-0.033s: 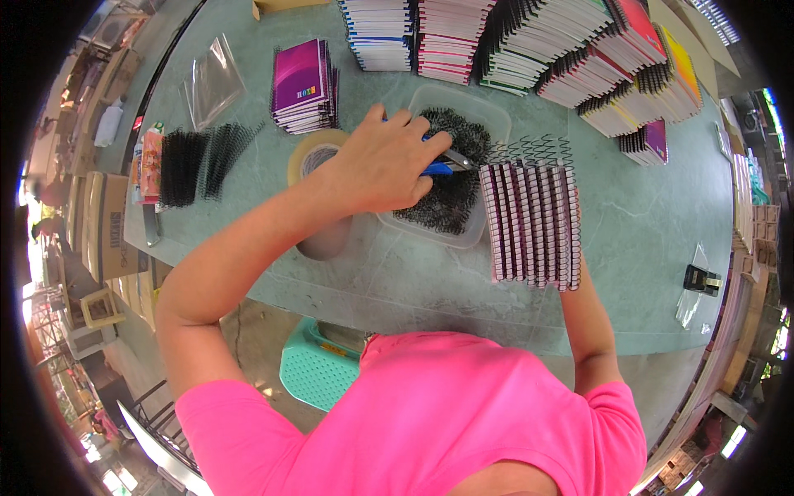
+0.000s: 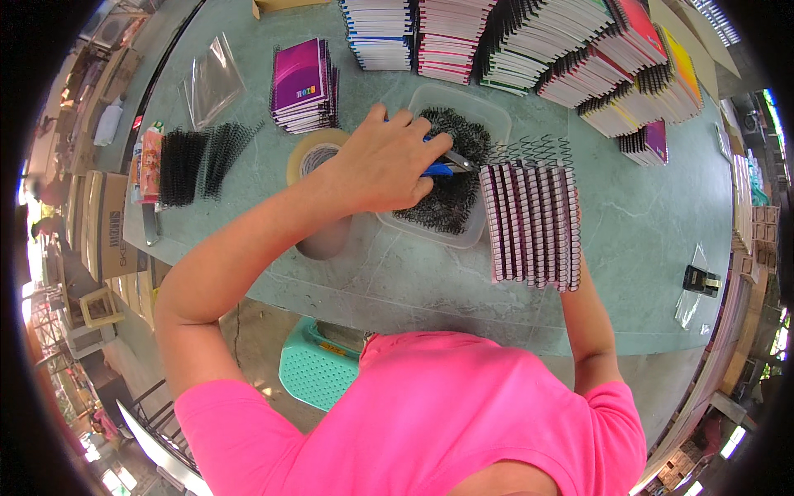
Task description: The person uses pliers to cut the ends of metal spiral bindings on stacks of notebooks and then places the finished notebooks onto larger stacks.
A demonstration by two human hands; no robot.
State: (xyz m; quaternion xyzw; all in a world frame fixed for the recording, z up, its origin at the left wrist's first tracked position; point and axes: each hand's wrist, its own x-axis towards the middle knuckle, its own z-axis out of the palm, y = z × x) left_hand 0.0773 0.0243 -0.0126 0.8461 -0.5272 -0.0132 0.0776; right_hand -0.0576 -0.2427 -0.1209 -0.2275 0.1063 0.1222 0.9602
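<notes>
My left hand [image 2: 382,161] is closed round a pair of blue-handled pliers [image 2: 463,160]. Their grey jaws point right, at the upper left corner of a stack of spiral-bound notebooks [image 2: 533,227]. Loose black coil ends [image 2: 533,150] stick out past the stack's far edge. My right hand [image 2: 582,263] holds this stack from its right side and from behind; the notebooks hide most of its fingers. Below the pliers lies a clear plastic tub [image 2: 470,237] with many black coil pieces [image 2: 442,207] in it.
A tape roll [image 2: 298,165] sits under my left forearm. Purple notebooks [image 2: 298,78], black binding coils [image 2: 180,165] and a clear plastic sleeve [image 2: 217,81] lie to the left. Tall notebook stacks [image 2: 447,37] line the far side. A teal stool [image 2: 314,372] stands below the table.
</notes>
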